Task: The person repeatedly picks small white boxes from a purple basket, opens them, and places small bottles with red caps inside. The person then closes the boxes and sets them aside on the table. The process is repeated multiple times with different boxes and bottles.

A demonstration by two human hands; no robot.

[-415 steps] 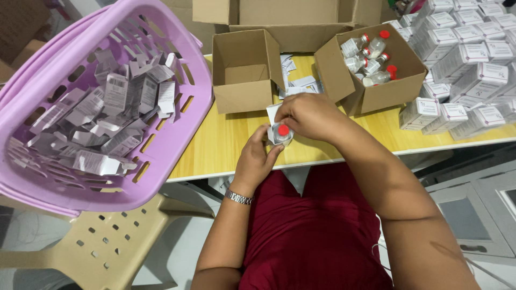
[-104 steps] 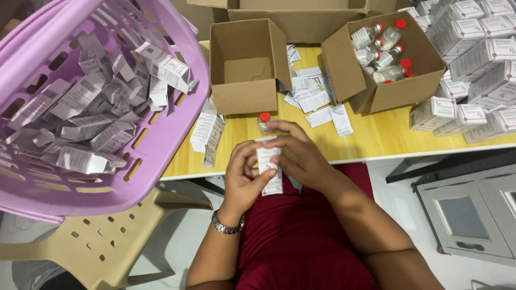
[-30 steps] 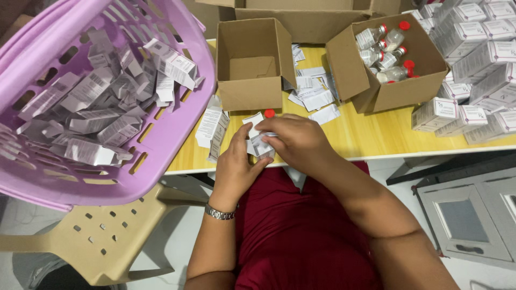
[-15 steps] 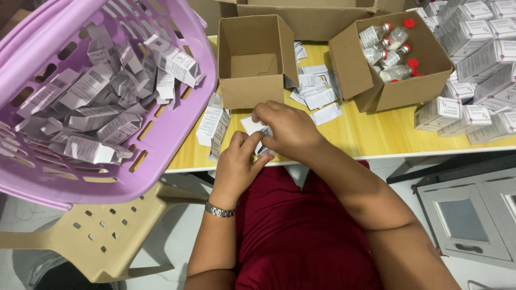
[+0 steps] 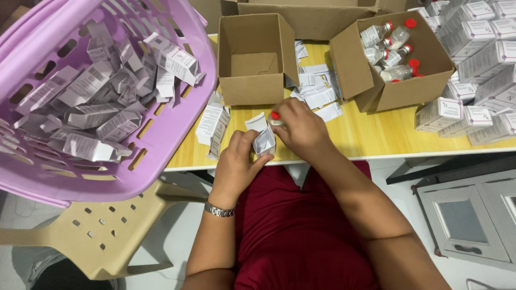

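- At mid-frame, at the near edge of the yellow table (image 5: 376, 134), our left hand (image 5: 239, 161) is closed around a small white carton (image 5: 264, 140), its flap open toward the upper left.
- Our right hand (image 5: 301, 126) grips a red-capped bottle (image 5: 276, 118), just above and right of the carton's mouth.
- The carton's long axis runs roughly up-down in frame.
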